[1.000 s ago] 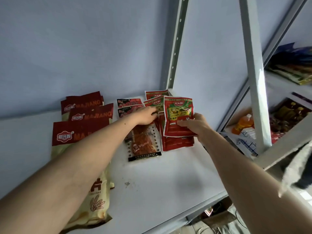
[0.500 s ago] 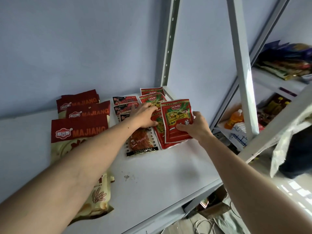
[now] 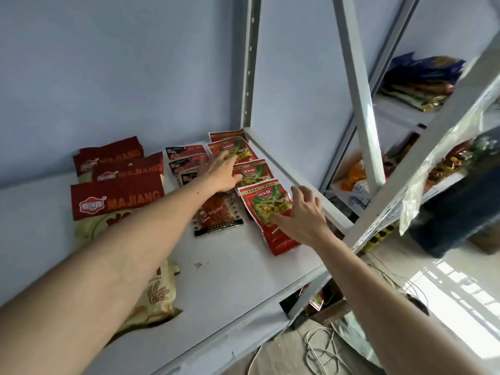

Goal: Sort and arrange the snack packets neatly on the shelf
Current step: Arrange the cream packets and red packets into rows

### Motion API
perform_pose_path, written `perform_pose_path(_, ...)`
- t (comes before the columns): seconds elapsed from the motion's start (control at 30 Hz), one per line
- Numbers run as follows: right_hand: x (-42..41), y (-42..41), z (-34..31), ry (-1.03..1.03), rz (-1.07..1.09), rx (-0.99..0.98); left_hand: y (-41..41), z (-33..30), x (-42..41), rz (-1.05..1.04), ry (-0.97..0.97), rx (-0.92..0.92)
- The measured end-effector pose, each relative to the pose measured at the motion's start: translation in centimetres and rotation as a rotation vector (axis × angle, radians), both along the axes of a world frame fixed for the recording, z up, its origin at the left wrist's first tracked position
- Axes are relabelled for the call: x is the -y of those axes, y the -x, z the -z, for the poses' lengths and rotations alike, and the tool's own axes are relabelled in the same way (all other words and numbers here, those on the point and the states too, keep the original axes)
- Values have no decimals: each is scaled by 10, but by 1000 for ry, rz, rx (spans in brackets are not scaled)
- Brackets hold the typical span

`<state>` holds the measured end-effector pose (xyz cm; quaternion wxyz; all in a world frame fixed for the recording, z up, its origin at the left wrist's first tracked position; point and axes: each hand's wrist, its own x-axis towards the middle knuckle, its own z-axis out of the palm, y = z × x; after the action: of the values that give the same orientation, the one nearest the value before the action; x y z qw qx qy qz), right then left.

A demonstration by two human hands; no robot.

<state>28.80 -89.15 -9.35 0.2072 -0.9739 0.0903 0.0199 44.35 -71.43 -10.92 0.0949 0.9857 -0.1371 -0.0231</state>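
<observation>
On the white shelf (image 3: 221,288) a column of red-and-green snack packets runs along the right side; the nearest one (image 3: 266,209) lies flat, tilted. My right hand (image 3: 303,215) rests on its lower right part, fingers spread, not gripping. My left hand (image 3: 223,171) presses flat on the middle red-and-green packet (image 3: 255,173). A further one (image 3: 234,147) lies behind it. Beside them is a column of dark packets (image 3: 186,152), ending in a clear packet of orange strips (image 3: 219,213). Red and cream MAJIANG bags (image 3: 116,197) overlap at the left, partly under my left arm.
A grey upright post (image 3: 250,60) stands at the shelf's back right corner, another post (image 3: 357,85) nearer me. A neighbouring rack on the right holds mixed packets (image 3: 422,82) and an orange bottle (image 3: 355,173). White cables (image 3: 322,350) lie on the floor below.
My right hand has set the front red-and-green packet down flat on the shelf and opened on top of it. My left hand shifted right onto the middle packet.
</observation>
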Motion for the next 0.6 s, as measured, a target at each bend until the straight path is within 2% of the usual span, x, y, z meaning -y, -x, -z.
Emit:
perform_pose_path(0.13,-19,5,26,188,-120,-39,8,-7,-6,16,-4,48)
perform_pose_path(0.4,-18,1,43,239,-129,-53,53,-18,-36,29,-140,139)
perform_pose_path(0.6,-48,3,2,118,-129,259,99,-58,-64,-10,-151,219)
